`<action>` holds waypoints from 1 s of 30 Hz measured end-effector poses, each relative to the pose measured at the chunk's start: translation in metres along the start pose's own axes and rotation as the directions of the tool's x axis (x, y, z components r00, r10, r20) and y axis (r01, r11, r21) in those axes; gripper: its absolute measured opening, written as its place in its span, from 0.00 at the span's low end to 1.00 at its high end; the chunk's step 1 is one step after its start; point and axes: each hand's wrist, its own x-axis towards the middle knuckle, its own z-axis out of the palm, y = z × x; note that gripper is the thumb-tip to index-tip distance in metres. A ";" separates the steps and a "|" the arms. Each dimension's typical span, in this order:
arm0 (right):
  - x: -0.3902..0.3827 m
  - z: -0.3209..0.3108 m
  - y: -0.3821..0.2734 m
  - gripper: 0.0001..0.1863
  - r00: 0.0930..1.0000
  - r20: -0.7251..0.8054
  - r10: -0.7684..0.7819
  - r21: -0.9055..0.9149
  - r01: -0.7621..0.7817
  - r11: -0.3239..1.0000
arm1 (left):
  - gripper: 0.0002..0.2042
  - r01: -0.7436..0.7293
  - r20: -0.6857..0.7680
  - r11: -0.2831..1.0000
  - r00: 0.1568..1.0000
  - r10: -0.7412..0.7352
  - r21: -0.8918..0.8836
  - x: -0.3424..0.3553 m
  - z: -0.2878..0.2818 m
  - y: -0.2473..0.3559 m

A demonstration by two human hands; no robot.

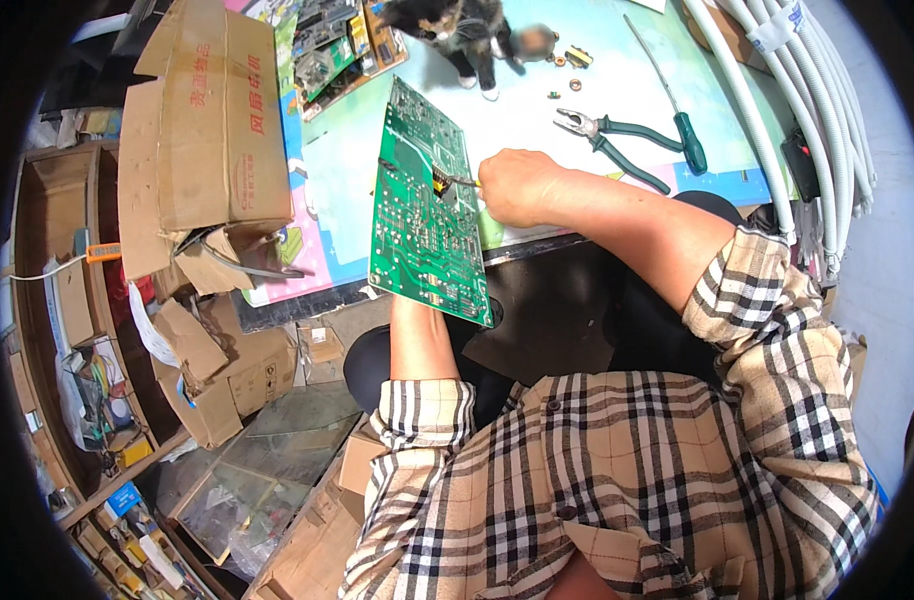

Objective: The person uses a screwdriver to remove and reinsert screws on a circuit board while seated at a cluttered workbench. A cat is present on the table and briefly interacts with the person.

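Observation:
A green circuit board [427, 225] is held up and tilted over the table's near edge, its solder side showing. My left forearm [422, 345] goes up behind it; the board hides that hand, which supports it from below. My right hand [522, 188] is closed, its fingertips pinching a thin dark tool [464, 181] that reaches the board's middle. There, a small black and yellow part [442, 184] shows at the tool's tip. Right of my hand lie combination pliers [617, 145] with dark green handles and a long screwdriver [689, 140] with a green handle.
A black, white and orange cat [467, 45] stands at the table's far side, near several small loose components [575, 57]. More circuit boards [337, 50] lie far left, beside an open cardboard box [217, 130]. White corrugated tubes [817, 110] hang along the right edge.

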 end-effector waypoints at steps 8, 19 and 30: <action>-0.004 -0.008 -0.016 0.16 0.996 0.022 0.083 0.020 -0.084 0.996 | 0.06 -0.001 0.001 1.000 1.000 0.001 0.013 0.002 0.004 -0.005; 0.005 -0.021 -0.009 0.16 0.990 0.139 0.005 -0.177 0.020 0.984 | 0.07 -0.011 0.054 1.000 0.998 0.012 -0.016 0.004 0.005 -0.006; 0.009 -0.017 -0.008 0.16 0.988 0.148 -0.036 -0.160 0.060 0.985 | 0.07 0.000 0.002 0.998 1.000 0.000 0.064 -0.001 0.006 0.000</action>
